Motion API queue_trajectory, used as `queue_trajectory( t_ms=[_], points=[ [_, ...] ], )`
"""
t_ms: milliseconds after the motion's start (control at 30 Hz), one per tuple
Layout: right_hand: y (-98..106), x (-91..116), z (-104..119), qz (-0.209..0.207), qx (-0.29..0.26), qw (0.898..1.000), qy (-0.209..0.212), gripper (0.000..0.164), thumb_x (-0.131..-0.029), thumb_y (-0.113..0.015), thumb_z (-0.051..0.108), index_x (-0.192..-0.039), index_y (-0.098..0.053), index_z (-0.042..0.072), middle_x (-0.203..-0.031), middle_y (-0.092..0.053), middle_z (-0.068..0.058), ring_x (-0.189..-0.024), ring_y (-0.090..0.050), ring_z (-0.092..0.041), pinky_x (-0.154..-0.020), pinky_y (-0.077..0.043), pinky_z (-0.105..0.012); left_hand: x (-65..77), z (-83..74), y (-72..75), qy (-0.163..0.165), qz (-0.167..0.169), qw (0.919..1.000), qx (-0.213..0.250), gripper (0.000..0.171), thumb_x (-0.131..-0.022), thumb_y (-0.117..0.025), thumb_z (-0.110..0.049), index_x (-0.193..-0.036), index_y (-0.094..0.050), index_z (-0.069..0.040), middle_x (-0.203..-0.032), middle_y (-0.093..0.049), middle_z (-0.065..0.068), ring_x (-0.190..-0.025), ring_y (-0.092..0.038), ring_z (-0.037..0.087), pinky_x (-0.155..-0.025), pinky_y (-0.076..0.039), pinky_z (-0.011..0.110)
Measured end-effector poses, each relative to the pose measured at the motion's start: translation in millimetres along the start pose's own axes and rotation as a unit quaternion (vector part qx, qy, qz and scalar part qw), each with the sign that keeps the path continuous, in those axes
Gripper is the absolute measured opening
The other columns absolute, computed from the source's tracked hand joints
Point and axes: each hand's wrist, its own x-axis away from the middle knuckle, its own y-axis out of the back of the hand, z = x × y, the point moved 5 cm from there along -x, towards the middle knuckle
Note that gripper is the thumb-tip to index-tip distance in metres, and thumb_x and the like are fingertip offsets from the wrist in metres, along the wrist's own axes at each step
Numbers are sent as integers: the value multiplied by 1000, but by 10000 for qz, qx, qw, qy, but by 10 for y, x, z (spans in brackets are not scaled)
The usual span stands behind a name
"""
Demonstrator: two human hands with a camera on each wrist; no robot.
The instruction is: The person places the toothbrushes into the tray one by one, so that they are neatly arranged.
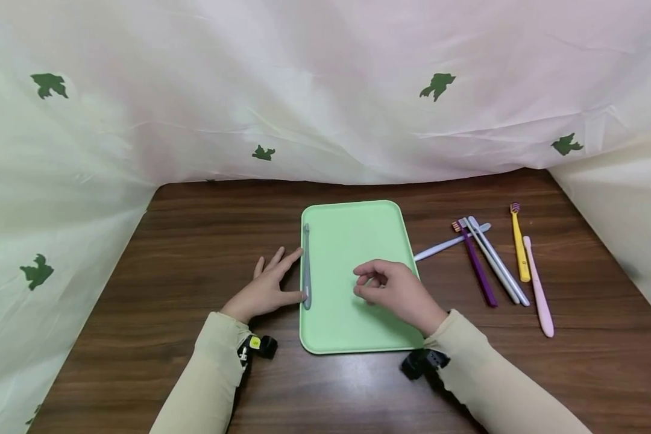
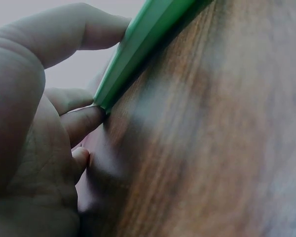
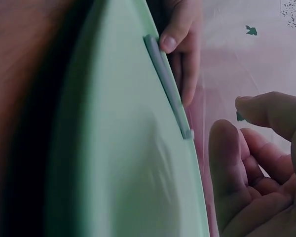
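A grey toothbrush (image 1: 307, 271) lies lengthwise along the left edge of a light green tray (image 1: 352, 223). My left hand (image 1: 268, 288) is at that edge with its fingers spread. Its thumb tip overlaps the brush's handle end, and its other fingertips touch the tray's side in the left wrist view. Over the tray's right half hovers my right hand (image 1: 398, 295), fingers loosely bent and nothing between them. From the right wrist, the grey toothbrush (image 3: 165, 81) shows flat inside the rim, with the left thumb beside it.
Right of the tray lie more toothbrushes: a purple one (image 1: 480, 274), several pale blue-grey ones (image 1: 501, 262), a yellow one (image 1: 519, 247) and a pink one (image 1: 539, 292). One light blue toothbrush (image 1: 439, 247) reaches the tray's right edge. A pale curtain (image 1: 336, 108) hangs behind the brown table (image 1: 206, 241).
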Motion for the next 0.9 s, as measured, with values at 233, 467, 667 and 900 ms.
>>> queue_trajectory(
  t_ms=[233,467,667,900],
  points=[
    [223,174,-100,-216,237,9994,-85,26,-88,-78,16,-111,-73,6,-89,-71,2,-70,-65,-17,-64,-53,-28,-8,-5,10,-36,-22,10000,-21,92,-86,-78,-34,-161,-24,-27,-166,-21,2,-155,3,21,-119,16,50],
    [405,271,-142,-438,339,9984,-116,26,-88,-78,16,-112,-73,6,-85,-71,1,-68,-64,-16,-58,-52,-28,-5,14,-4,-15,2,10000,48,92,-86,-78,-34,-161,-25,-28,-166,-21,2,-155,3,21,-119,16,52],
    [522,299,-147,-585,556,9967,-102,25,-88,-78,15,-111,-73,5,-86,-70,0,-73,-63,-16,-60,-53,-27,-4,0,-3,7,4,10000,63,92,-87,-78,-33,-161,-24,-27,-166,-20,2,-155,4,21,-119,16,51],
    [617,288,-170,-731,806,9941,10,23,-89,-78,14,-109,-73,4,-88,-70,0,-81,-63,-17,-66,-53,-25,-6,6,-6,28,-5,10000,37,92,-87,-78,-34,-161,-24,-27,-166,-20,2,-155,3,22,-119,16,52]
  ],
)
